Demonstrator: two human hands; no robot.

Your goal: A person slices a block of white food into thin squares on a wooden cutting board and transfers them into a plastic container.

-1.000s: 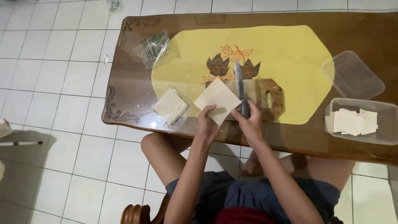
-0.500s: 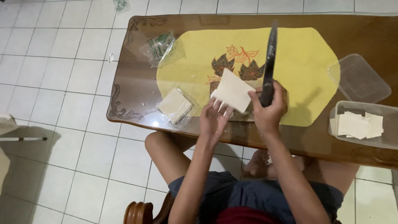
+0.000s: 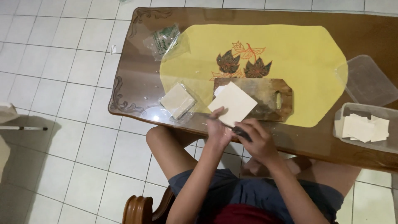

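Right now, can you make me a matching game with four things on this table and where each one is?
Things:
1. pale square sheet
2. wooden cutting board
3. clear plastic tub
4. bagged stack of sheets

Places:
A. at the table's right edge, holding cut pieces
B. under the left hand's fingers
C. left of the board, near the table's front edge
D. on the yellow cloth, under the sheet

Pairs: 1-B, 2-D, 3-A, 4-C
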